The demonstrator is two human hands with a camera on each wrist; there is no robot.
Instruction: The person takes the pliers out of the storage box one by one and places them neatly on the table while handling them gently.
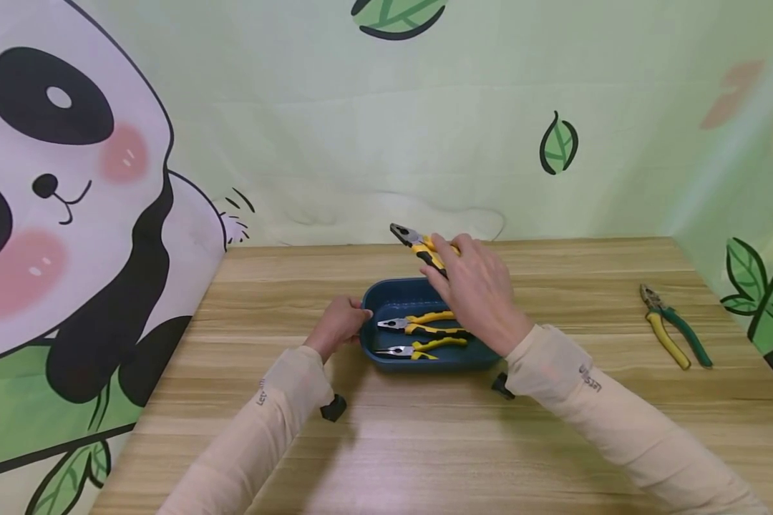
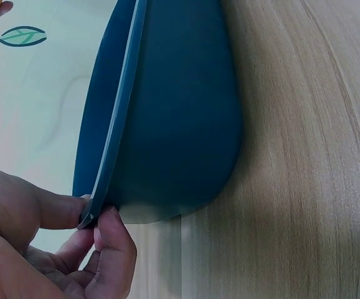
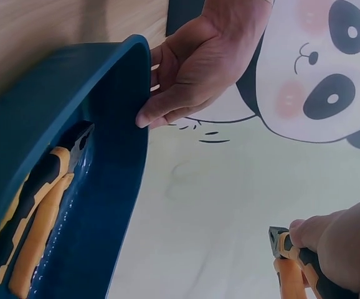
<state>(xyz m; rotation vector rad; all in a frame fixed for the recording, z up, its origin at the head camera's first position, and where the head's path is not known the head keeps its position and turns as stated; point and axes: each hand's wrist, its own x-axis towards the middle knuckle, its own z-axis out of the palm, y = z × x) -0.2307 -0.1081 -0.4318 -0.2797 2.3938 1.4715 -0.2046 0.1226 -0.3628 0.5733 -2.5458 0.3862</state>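
A blue plastic basin [image 1: 399,363] stands on the wooden table. My left hand [image 1: 338,323] pinches its left rim between thumb and fingers, which the left wrist view shows closely. Above the far side of the basin, my right hand [image 1: 483,290] grips yellow-and-black combination pliers [image 1: 419,243], their metal jaws pointing to the far left. Inside the basin lie another pair of combination pliers [image 1: 419,326] and, nearer me, yellow-handled needle-nose pliers [image 1: 419,349]. The right hand and sleeve hide the basin's right part.
Pliers with one yellow and one green handle [image 1: 673,329] lie on the table [image 1: 592,429] at the right. A cloth backdrop [image 1: 335,143] with a panda and leaves rises behind the table and along its sides.
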